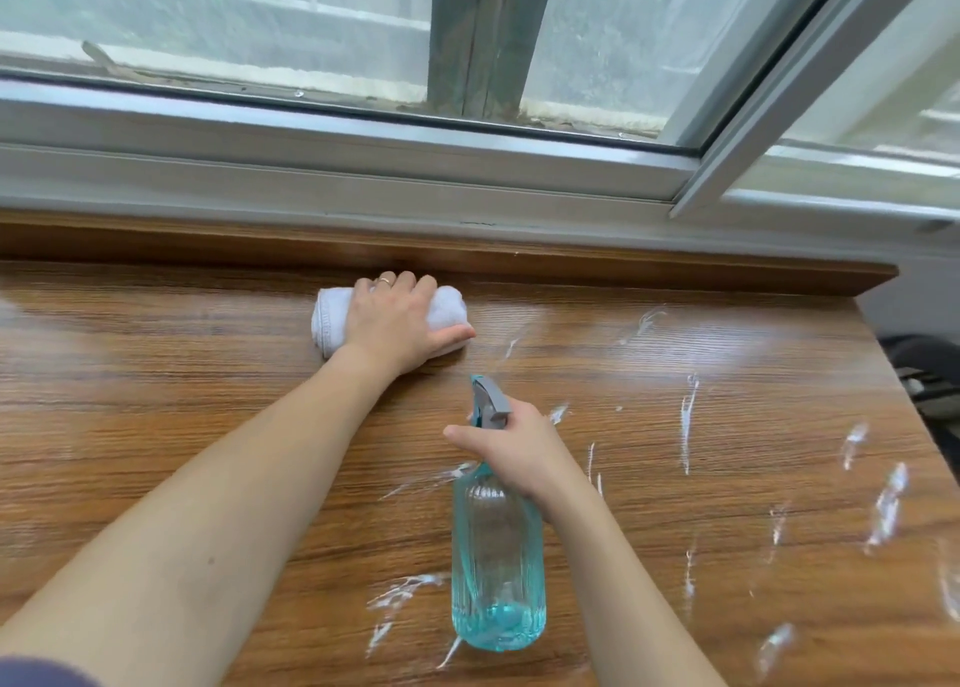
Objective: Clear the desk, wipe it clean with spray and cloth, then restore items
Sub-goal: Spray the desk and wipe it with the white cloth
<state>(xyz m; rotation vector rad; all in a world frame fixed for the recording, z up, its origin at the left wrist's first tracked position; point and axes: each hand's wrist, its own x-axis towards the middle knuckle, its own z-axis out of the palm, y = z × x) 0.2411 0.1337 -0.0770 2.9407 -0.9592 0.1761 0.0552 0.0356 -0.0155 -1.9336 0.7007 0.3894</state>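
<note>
My left hand (395, 317) presses flat on a rolled white cloth (328, 318) at the back of the wooden desk (156, 400), close to the raised back ledge. My right hand (514, 447) grips the neck of a clear blue spray bottle (497, 561) with a grey trigger head, held above the desk's middle. A little blue liquid sits in the bottle's bottom. White streaks (688, 421) of foam or spray lie across the right half of the desk.
A wooden ledge (571, 265) runs along the desk's back edge under a grey window frame (363, 166). The desk's right edge drops off near a dark chair-like object (930, 374).
</note>
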